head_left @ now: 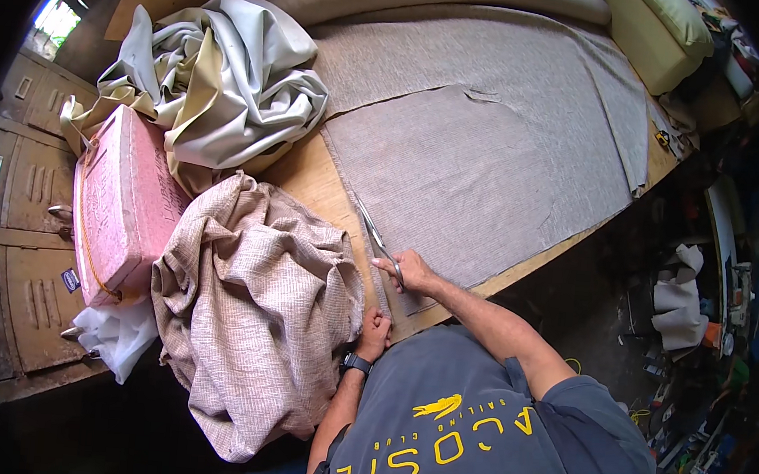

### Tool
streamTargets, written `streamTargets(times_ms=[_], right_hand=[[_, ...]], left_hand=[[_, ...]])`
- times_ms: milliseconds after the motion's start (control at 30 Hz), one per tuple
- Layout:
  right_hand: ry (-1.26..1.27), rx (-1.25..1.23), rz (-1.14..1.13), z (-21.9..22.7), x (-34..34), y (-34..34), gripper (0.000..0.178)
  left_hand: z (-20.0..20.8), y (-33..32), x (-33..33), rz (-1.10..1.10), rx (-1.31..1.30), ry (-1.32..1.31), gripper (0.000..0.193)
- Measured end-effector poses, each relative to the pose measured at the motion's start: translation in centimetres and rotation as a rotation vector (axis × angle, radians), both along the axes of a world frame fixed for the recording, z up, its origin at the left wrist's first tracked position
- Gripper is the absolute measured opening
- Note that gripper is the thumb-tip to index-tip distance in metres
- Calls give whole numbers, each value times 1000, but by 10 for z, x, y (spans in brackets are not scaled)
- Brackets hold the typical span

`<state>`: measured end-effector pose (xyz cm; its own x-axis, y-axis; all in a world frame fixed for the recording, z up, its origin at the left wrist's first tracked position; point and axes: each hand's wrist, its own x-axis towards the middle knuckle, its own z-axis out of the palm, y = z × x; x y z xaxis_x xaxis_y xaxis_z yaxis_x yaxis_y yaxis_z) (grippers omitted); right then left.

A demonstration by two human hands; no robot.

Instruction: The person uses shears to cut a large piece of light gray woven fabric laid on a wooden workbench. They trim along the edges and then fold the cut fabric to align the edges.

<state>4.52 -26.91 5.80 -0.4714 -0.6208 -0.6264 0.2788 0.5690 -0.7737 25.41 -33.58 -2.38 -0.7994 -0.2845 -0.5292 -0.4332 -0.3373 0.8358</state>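
Observation:
My right hand (410, 272) is closed round the handles of long metal scissors (370, 223). Their blades point away from me along the left edge of a grey-beige woven fabric (482, 183) spread on the table. A narrow fabric strip (381, 291) runs beside the scissors towards me. At the table's near edge, my left hand (375, 335), with a dark watch on its wrist, is closed on the near end of that strip; its fingertips are partly hidden. A crumpled beige checked fabric (254, 307) hangs over the edge just left of this hand.
A fabric roll (443, 0) lies along the table's far side. Grey-white upholstery material (241, 75) is heaped at the far left, near a pink foam-like block (123, 208) tied with cord. Metal lockers (28, 281) stand at left. A cream cushioned piece (658, 36) sits far right.

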Motion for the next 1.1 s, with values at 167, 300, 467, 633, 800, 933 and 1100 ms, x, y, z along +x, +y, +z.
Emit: streamTargets(times_ms=[167,300,467,633,800,933,1100], right_hand=[[-109,9,-49,7,-3,-11,56],[-58,-1,-62,-6,-15,-20,57],[-19,-32,-11,7,-17,-23,58],[-144,-31,-85,8,-29,-42,59],[27,-4,-18,1,-33,-41,62],[-11,-1,-27,16,-34,-47,62],[-31,3,-63,0,-56,-71,59]], left_hand=[[-3,-2,2,7,44,-18,12],[-9,-2,3,-14,47,3,14],[-11,1,5,19,49,24,14],[6,7,-3,121,44,7,17],[-22,6,5,89,-16,95,16],[-33,11,10,131,25,68,17],[-34,13,12,159,48,65,20]])
